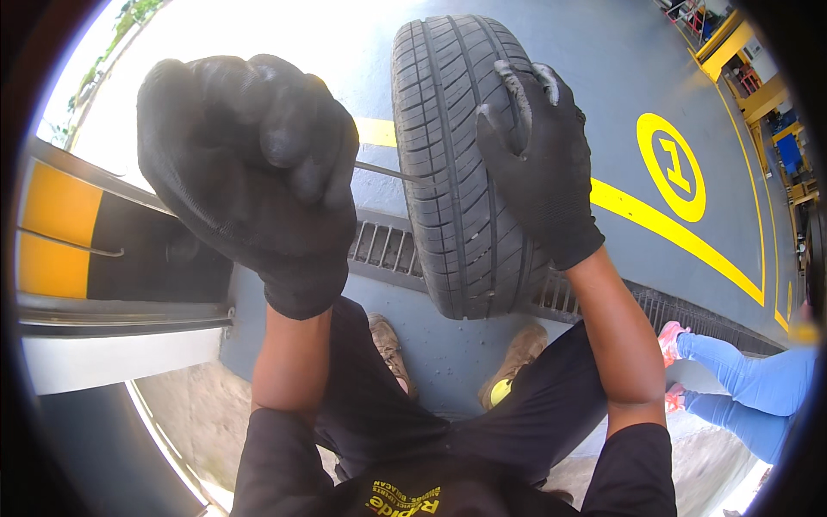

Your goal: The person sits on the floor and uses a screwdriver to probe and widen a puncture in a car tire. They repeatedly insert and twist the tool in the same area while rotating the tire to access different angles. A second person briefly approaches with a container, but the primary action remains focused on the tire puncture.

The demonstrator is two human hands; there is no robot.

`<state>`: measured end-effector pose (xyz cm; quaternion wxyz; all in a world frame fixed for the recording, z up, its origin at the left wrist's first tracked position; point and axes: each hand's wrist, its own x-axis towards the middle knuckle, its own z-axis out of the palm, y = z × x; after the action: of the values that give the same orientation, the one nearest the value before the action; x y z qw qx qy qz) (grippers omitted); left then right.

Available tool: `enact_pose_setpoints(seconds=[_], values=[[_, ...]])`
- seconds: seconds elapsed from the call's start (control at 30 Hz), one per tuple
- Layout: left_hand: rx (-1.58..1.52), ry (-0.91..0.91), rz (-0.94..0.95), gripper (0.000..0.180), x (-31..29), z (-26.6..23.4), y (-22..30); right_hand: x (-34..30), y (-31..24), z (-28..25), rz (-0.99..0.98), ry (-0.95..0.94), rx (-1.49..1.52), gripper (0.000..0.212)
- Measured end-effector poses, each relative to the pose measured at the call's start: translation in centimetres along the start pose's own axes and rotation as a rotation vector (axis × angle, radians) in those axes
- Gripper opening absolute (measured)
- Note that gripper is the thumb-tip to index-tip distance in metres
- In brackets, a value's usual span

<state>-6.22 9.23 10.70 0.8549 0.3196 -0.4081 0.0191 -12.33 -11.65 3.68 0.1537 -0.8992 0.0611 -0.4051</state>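
Note:
A black car tire [457,172] stands upright on the floor in front of me, its grooved tread facing me. My left hand [250,146], in a black glove, is closed in a fist close to the camera. From it a thin metal rod [379,171] sticks out to the right, its tip at the tread; the handle is hidden in my fist. My right hand [538,164], gloved too, grips the tire's right side, its grey-smudged fingers curled over the tread.
A drain grate [383,247] crosses the grey floor below the tire. Yellow lines and a circle [672,168] are painted at right. A yellow-and-black panel [95,246] stands at left. Another person's legs in jeans [741,388] are at lower right.

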Motion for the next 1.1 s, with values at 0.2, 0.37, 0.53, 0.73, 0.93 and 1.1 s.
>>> enact_pose_setpoints(seconds=[0.2, 0.37, 0.53, 0.73, 0.93, 1.1], values=[[-0.197, -0.156, -0.011, 0.048, -0.2, -1.4, -0.3, 0.2, 1.0, -0.1, -0.017, 0.008, 0.035, 0.050], [-0.260, -0.270, -0.127, 0.043, -0.8, -0.7, -1.7, 0.1, 2.6, -0.5, -0.001, 0.004, 0.054, 0.050], [-0.150, -0.298, -0.228, 0.048, -3.2, 0.2, -2.8, -0.1, 3.7, -0.8, 0.001, 0.021, -0.012, 0.052], [-0.162, -0.270, -0.227, 0.048, -3.2, 3.3, -2.2, -0.2, 4.1, -1.4, 0.069, 0.001, -0.038, 0.054], [-0.055, -0.315, -0.245, 0.042, -3.0, 3.9, -3.6, -0.6, 3.4, -1.4, 0.050, 0.001, 0.001, 0.053], [0.006, -0.349, -0.259, 0.039, -3.0, 5.1, -4.6, -1.2, 3.1, -1.3, 0.041, 0.018, 0.004, 0.047]])
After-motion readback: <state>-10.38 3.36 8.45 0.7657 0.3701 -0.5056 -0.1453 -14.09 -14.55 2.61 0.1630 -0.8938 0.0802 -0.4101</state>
